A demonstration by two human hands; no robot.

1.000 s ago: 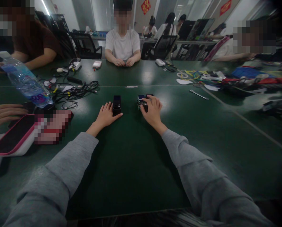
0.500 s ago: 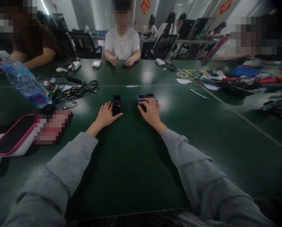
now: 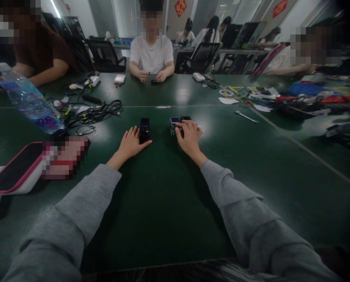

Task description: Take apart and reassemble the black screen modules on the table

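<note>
My left hand (image 3: 131, 141) lies on the green tabletop, fingers spread and thumb stretched right, next to a small black handheld device (image 3: 144, 129) with a screen and buttons. It does not wrap round this device. To the right stands a small device with a lit bluish screen (image 3: 175, 121), bare electronics showing on its left side. Against it is a second, blocky dark device (image 3: 185, 118). My right hand (image 3: 189, 135) is curled over the dark device, thumb and index finger at its left, other fingers at its right. Much of it is hidden.
A clear plastic bottle (image 3: 30, 100) leans at the left, near black cables (image 3: 101, 109) and a pink-rimmed case (image 3: 19, 166). A wrench (image 3: 247, 116) and a heap of coloured wires (image 3: 245, 93) lie right. Across the table, a person in white (image 3: 152, 53) handles small parts.
My right hand has shifted slightly right, its thumb and fingers off the lit-screen device, which shows more. My left hand has stayed still.
</note>
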